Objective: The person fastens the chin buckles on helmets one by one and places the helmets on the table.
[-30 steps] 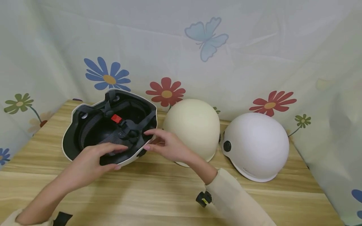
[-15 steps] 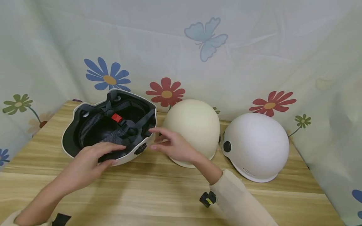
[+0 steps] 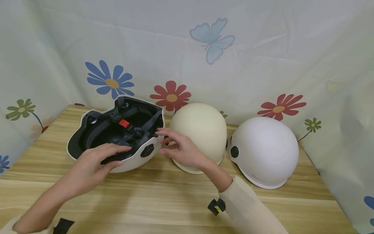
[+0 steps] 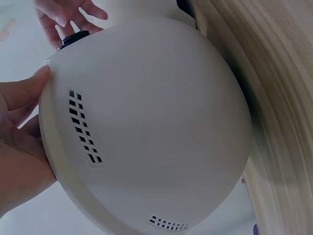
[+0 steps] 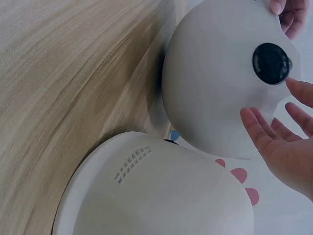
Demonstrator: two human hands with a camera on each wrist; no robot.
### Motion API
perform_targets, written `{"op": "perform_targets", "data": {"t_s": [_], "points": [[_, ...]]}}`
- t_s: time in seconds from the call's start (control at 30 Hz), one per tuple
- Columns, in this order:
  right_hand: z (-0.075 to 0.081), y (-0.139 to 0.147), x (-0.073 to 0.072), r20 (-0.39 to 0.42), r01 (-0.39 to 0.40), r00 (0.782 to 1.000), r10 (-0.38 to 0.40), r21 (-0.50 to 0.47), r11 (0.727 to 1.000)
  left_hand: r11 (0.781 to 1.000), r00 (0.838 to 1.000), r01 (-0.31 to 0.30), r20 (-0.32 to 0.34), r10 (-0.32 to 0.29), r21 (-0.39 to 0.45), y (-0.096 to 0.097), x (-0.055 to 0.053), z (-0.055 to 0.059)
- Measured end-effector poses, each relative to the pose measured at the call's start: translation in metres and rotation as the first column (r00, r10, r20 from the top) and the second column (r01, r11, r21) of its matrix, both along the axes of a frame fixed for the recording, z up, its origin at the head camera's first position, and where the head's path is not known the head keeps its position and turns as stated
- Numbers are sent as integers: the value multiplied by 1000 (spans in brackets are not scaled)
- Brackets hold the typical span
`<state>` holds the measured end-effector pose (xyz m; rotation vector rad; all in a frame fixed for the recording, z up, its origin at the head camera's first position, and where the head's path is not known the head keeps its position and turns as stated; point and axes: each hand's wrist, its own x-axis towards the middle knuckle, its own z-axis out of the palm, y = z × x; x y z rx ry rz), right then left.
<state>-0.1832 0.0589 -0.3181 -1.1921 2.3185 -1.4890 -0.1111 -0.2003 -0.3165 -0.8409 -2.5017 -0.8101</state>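
A white helmet [image 3: 128,165] lies upside down on the left of the table, its black padded inside facing up and tilted away. Inside it show dark straps and a red buckle [image 3: 124,123]. My left hand [image 3: 93,164] grips its near rim, fingers over the inner edge and thumb outside. On the near side of the shell is a round black disc [image 3: 147,150]. Just right of that, my right hand [image 3: 183,149] hovers at the helmet's right end with loosely bent fingers. Slotted vents [image 4: 84,127] mark the shell in the left wrist view.
A cream helmet [image 3: 198,130] stands dome up directly behind my right hand. Farther right is another white helmet [image 3: 268,149], also dome up. The wooden table [image 3: 163,201] backs onto a flowered curtain [image 3: 251,74].
My right hand has drawn back from the rim to the right. The held helmet has tipped, showing more of its outer near side and the black disc, and shifted slightly right.
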Motion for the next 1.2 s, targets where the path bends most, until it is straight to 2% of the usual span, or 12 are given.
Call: {"op": "perform_targets", "data": {"t_s": [0.2, 0.3, 0.47, 0.57, 0.67, 0.73, 0.9, 1.07, 1.17, 1.2], "points": [[10, 5, -1, -11, 46, 999, -47, -44, 998, 991, 998, -37, -36, 42, 128, -2, 0, 12], [13, 9, -2, 27, 80, 996, -80, -21, 997, 968, 996, -84, 30, 79, 235, -8, 0, 15], [12, 13, -4, 81, 114, 990, -117, 44, 992, 900, 975, -190, 183, 127, 391, -19, -2, 16], [11, 15, -5, 96, 127, 986, -133, 65, 990, 874, 961, -240, 232, 152, 422, -24, -3, 14], [9, 18, -6, 115, 137, 983, -146, 83, 987, 869, 955, -243, 262, 137, 430, -26, -4, 14], [8, 19, -7, 126, 135, 981, -146, 92, 986, 871, 958, -229, 262, 121, 434, -26, -4, 14], [4, 20, -8, 148, 116, 980, -132, 109, 987, 858, 949, -269, 274, 157, 437, -25, -4, 15], [4, 20, -9, 147, 110, 981, -126, 109, 988, 821, 936, -312, 303, 180, 478, -30, -7, 16], [5, 20, -10, 149, 109, 981, -124, 104, 989, 793, 916, -355, 354, 189, 496, -35, -9, 14], [5, 20, -10, 155, 109, 980, -124, 106, 988, 776, 911, -363, 372, 179, 515, -36, -10, 13]]}}
